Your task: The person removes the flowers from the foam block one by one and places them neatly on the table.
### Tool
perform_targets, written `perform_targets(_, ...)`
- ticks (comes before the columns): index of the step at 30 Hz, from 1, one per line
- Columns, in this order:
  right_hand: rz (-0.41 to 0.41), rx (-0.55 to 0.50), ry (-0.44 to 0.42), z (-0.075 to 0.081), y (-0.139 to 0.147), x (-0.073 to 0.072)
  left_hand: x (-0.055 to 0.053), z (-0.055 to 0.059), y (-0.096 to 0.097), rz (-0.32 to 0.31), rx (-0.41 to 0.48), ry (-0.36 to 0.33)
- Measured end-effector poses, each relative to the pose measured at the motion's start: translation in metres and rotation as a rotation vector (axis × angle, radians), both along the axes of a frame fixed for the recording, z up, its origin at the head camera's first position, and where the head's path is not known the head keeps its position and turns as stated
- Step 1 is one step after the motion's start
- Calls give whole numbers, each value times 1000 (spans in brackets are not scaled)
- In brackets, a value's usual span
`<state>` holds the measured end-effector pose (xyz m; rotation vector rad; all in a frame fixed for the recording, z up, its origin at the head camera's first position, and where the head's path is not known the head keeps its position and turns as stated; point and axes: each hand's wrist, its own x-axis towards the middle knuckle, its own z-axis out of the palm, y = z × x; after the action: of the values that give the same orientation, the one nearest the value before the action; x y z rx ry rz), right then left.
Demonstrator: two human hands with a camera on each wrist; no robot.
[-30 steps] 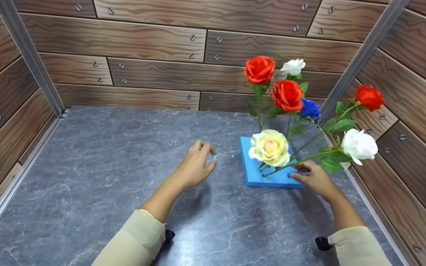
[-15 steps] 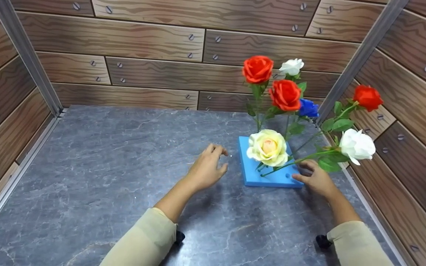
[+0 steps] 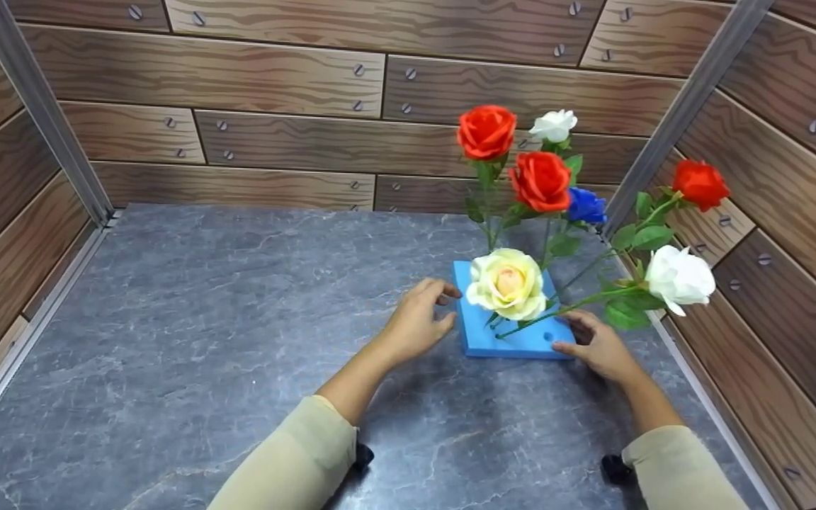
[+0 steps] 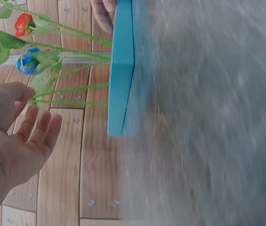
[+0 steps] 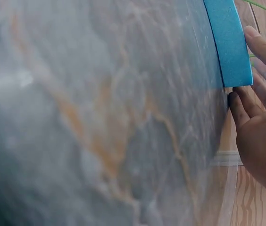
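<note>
A blue foam block (image 3: 514,347) lies on the table, with artificial roses standing in it. They include a pale yellow rose (image 3: 509,282), a large white rose (image 3: 682,278), a blue rose (image 3: 585,205) and several red roses (image 3: 540,181). My left hand (image 3: 418,319) is at the block's left edge, fingers loosely bent and holding nothing; whether the fingertips touch it is unclear. At the right front corner, my right hand (image 3: 599,345) has its thumb at the top edge. Its other fingers lie along the side, as the right wrist view shows, partly hidden by a stem in the head view.
A grey marbled tabletop (image 3: 202,319) spreads under the block. Wood-patterned walls (image 3: 287,85) with metal corner posts (image 3: 47,113) enclose it on the left, back and right. One small hole (image 3: 548,336) shows in the block near its front right corner.
My left hand has moved right, up to the block's left edge. My right thumb has come down slightly toward the front corner. The roses keep their places in the block; the view has shifted a little.
</note>
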<state>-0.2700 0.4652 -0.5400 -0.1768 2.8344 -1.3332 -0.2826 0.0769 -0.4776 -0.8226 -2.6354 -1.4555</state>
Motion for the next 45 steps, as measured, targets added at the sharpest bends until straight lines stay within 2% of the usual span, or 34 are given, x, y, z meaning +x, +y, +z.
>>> perform_targets(8,7,9,22,-4,2,4,-2,-10,23,-36,121,-114)
perform_targets(10,8,5,18,-4,2,4,-2,-13,29,-41,131,-118)
perform_targets(16,0,14,6,-3,-1,1,-4,-19,39,-59,71,-82)
perform_targets(20,-6,14,-7,-3,-2,-1,-7,-26,46,-61,95,-165)
perform_targets(23,-8,10,-10,-4,-2,-1,-9,-30,52,-59,107,-202)
perform_targets(28,-10,-13,-20,-6,0,2,-8,-33,64,-53,71,-182)
perform_targets(31,-3,-21,-15,-6,0,3,-7,-35,70,-48,86,-174)
perform_targets(38,-19,-48,-33,-7,-3,6,-7,-37,77,-12,56,-171)
perform_targets(45,-24,-60,-17,-6,-3,7,-7,-38,82,15,23,-107)
